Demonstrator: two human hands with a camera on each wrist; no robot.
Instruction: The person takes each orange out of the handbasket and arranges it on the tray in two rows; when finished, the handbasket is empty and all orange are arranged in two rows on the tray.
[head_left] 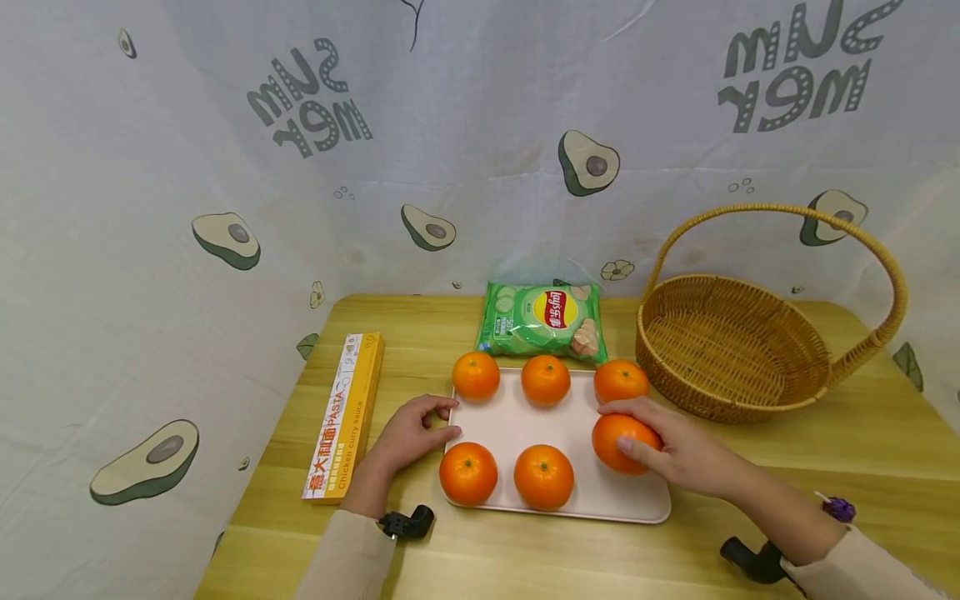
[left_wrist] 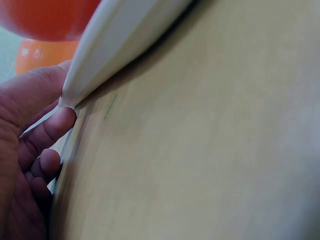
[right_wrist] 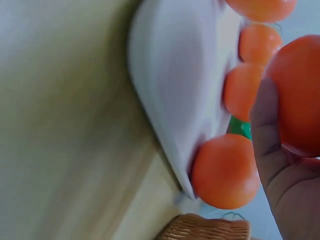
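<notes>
My right hand [head_left: 693,450] grips an orange [head_left: 613,440] over the right part of a white tray [head_left: 517,421], thumb on the near side. In the right wrist view this orange [right_wrist: 305,100] is held up off the tray surface. At the tray's left edge, my left hand [head_left: 411,432] pinches the rim; in the left wrist view the thumb lies on top and a fingertip beneath. Three oranges line the far side, among them the back-right orange [head_left: 621,381]. Along the near side sit a left orange [head_left: 468,473] and a middle orange [head_left: 543,477].
A wicker basket [head_left: 716,400] with a tall handle stands right of the tray. Behind the tray lies a green chip bag [head_left: 538,321]. To the left is a yellow pasta box [head_left: 345,417]. A printed curtain [head_left: 480,100] hangs behind the wooden table [head_left: 510,558].
</notes>
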